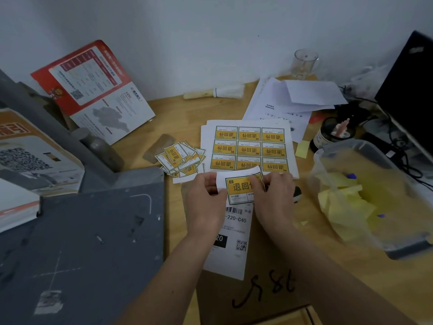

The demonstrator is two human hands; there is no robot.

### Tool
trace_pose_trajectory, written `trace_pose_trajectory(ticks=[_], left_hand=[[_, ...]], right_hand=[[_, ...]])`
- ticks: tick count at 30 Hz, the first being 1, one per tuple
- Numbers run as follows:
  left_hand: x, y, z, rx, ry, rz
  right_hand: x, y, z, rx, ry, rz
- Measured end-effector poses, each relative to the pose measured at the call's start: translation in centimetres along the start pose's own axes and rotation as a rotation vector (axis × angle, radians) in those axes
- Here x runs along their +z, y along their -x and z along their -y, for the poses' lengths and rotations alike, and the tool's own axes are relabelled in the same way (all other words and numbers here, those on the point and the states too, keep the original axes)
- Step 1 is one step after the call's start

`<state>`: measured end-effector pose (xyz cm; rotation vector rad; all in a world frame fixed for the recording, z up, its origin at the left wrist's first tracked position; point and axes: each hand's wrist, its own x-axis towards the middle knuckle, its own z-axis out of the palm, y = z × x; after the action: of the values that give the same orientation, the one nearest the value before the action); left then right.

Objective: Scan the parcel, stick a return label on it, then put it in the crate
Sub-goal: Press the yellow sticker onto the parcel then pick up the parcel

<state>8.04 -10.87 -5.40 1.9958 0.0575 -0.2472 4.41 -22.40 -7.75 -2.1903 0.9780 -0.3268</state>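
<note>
Wooden desk (187,113) | return label (239,186) pinched between both grips, above parcel (257,266)

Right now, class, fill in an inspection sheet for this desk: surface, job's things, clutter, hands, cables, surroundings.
Surface: wooden desk, partly covered by a grey mat.
Job's things: parcel lies flat under the hands; return label held above its shipping label; sheet of return labels behind; no crate seen.
Clutter: heap of cut labels, brush, loose papers, glass, plastic bag with yellow notes.
Hands: left hand and right hand both pinch the return label.
Cables: black cables by the monitor.
Surroundings: white wall; red leaflet leaning on it.
</note>
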Motion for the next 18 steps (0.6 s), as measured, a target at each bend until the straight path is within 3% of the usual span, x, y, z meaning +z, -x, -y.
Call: trace_pose_trajectory(ticks=[18], left_hand=[[0.3,0.2,1.0,0.119,-0.126,-0.070]], right_hand=[[0.2,0.0,-0.2,0.027,-0.092,-0.055]])
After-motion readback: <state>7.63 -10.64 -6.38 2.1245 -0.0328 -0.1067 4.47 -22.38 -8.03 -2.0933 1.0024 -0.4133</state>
